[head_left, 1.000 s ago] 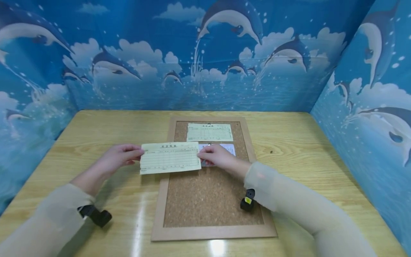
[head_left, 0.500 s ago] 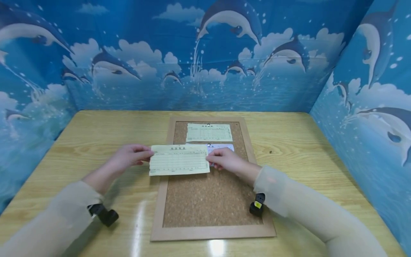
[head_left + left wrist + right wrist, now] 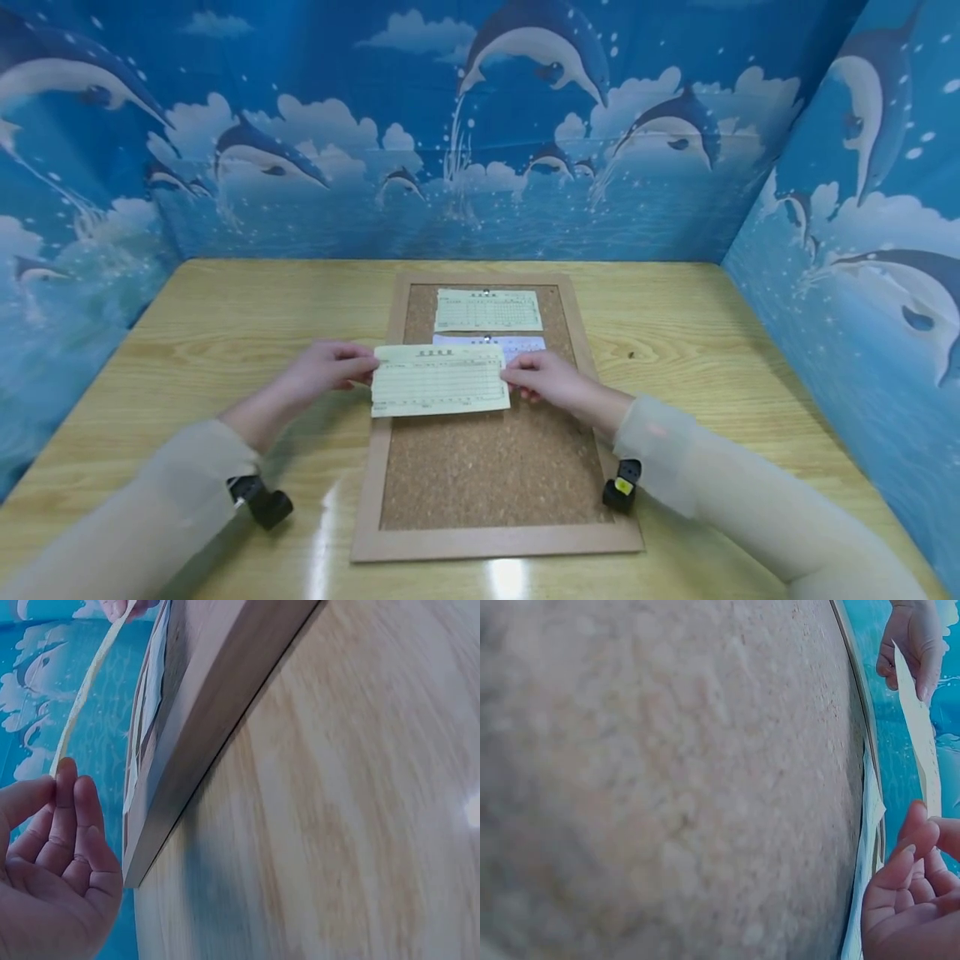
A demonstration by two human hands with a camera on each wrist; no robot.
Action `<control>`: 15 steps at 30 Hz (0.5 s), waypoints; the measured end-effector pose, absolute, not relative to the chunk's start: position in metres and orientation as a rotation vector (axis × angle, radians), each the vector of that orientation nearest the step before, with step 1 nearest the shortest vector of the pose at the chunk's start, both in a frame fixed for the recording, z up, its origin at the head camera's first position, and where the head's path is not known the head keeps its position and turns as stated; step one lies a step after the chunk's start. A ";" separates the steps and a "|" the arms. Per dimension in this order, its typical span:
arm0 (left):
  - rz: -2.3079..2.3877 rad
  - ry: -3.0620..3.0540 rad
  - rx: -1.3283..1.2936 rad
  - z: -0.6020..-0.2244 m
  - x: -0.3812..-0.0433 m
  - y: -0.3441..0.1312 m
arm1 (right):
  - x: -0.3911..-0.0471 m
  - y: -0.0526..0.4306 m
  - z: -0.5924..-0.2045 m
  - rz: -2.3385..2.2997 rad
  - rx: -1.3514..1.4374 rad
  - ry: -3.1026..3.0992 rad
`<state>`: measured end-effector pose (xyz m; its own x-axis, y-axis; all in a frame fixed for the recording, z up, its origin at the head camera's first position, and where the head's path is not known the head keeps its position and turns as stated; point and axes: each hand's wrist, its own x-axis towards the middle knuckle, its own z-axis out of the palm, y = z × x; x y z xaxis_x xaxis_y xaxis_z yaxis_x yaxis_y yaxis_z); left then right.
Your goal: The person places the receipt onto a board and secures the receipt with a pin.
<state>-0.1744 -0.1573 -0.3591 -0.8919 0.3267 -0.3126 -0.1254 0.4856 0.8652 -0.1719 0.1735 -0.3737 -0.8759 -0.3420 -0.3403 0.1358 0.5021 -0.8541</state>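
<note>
A pale yellow-green printed form slip [image 3: 440,382] is stretched between both hands over the cork board [image 3: 495,475]. My left hand [image 3: 330,368] pinches its left edge between thumb and fingertips; my right hand [image 3: 551,379] pinches the right edge the same way. Both wrist views show the slip edge-on, held up off the board. On the board's upper part a green form slip [image 3: 487,312] is fixed by a small pin at its top edge. Just below it a white-violet slip [image 3: 517,342] is pinned likewise, its lower part covered by the held slip and the right hand.
The wood-framed board lies on a wood-grain table [image 3: 697,350]. A blue curtain with dolphins [image 3: 465,217] rises behind the table and along both sides. A small dark speck [image 3: 631,355] lies right of the board. Each wrist carries a small black camera [image 3: 621,487].
Both hands have carried the held slip to the right and slightly nearer the person, so that most of it now overlaps the board. The pinned slips have stayed in place.
</note>
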 end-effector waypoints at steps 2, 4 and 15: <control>1.397 2.290 0.166 -0.360 -0.174 -0.153 | -0.170 0.178 -0.374 -1.339 -0.175 2.299; 1.407 2.288 0.159 -0.362 -0.173 -0.149 | -0.168 0.182 -0.373 -1.325 -0.182 2.306; 1.364 2.336 0.207 -0.370 -0.170 -0.134 | -0.158 0.195 -0.374 -1.284 -0.229 2.348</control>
